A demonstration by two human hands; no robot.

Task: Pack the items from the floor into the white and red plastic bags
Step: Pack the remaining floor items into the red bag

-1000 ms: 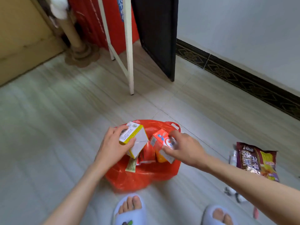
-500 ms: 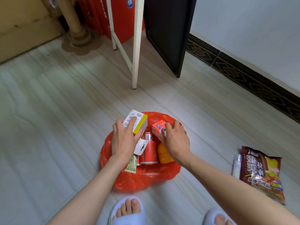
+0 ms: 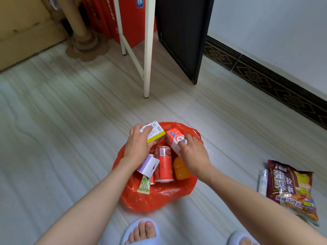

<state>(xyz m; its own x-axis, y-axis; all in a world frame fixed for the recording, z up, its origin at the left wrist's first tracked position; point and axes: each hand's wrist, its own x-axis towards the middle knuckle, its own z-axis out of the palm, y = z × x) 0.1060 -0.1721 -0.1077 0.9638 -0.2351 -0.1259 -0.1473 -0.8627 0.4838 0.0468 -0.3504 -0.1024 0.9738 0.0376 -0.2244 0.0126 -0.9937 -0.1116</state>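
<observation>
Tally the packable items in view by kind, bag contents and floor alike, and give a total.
Boxes: 3 (yellow-edged, red-and-white, lilac)
Red cans: 2 ()
Orange container: 1
Green sachet: 1
Noodle packet: 1
White bottle: 1
Total: 9

The pale tiled floor (image 3: 70, 138) carries a red plastic bag (image 3: 159, 198), a noodle packet (image 3: 290, 188) and a small white bottle (image 3: 263, 181).

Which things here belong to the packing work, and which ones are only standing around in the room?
Part of the job:
- red plastic bag
- yellow-edged box in the left hand
- red and white box in the right hand
- red can
- noodle packet on the floor
- small white bottle

Just lying about:
- white frame leg
- black panel
- red carton
</observation>
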